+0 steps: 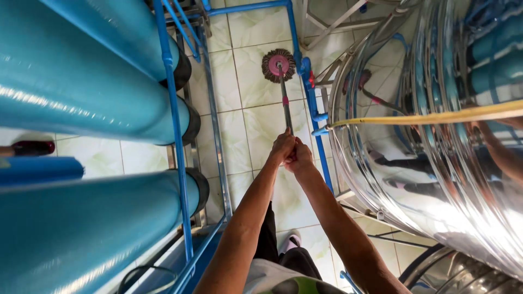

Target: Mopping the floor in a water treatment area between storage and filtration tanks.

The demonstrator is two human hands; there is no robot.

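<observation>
Head view: I look straight down a narrow aisle. Both my hands are wrapped shut on the top of the mop handle [286,111], left hand [283,146] just beside and touching the right hand [299,156], fingers curled tight round the shaft with no gap showing. The handle runs away from me down to the round mop head [278,65], a grey-brown fringe with a pink hub, sitting flat on the pale green tiled floor [256,125] between the blue pipe frame [175,109] on my left and the blue pipe [311,103] by the steel tank [436,179] on my right.

To do this well, I judge: keep the two-hand grip stacked and firm, hold the shaft near upright so the fringe stays flat on the tile, work in short strokes and steer clear of the pipe fittings and the red valve [311,79] close to the mop head. The gap is tight, so elbows stay in.

Counts: one mop, two hands on it. Three big teal cylinders [81,92] lie on the rack at left, black end caps facing the aisle. One shiny steel tank, a second curved steel rim at bottom right. One yellow hose [425,117] crosses the tank. One of my feet [291,239] shows below, in a pale sandal; the other is hidden.
</observation>
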